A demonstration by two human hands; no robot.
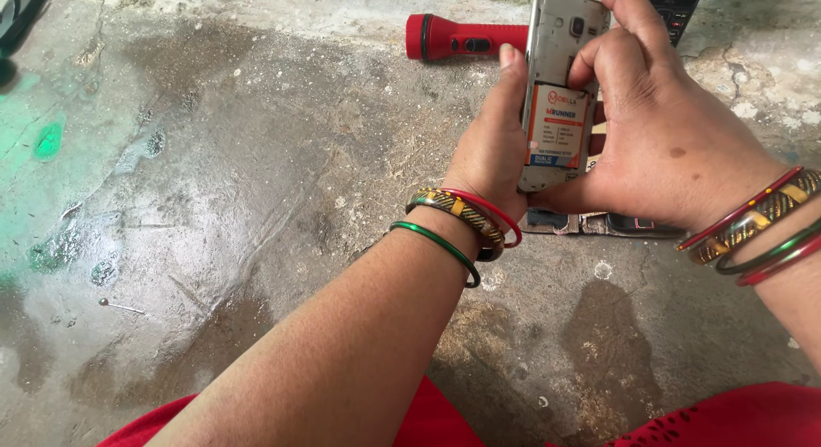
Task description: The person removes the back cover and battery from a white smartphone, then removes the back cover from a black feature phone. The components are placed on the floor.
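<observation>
Both my hands hold a silver smartphone (560,36), back side up with its cover off. A white and orange battery (556,126) sits in its open back. My left hand (487,148) cradles the phone from the left and below, its thumb along the phone's left edge. My right hand (658,130) wraps it from the right, with fingers curled over the top and pressing near the battery's upper edge. Red, green and gold bangles ring both wrists.
A red flashlight (462,38) lies on the stained concrete floor (214,199) behind the phone. A dark keypad phone (676,6) lies at the top right. Small dark phone parts (590,223) lie under my hands. Red cloth (735,417) covers my lap at the bottom edge.
</observation>
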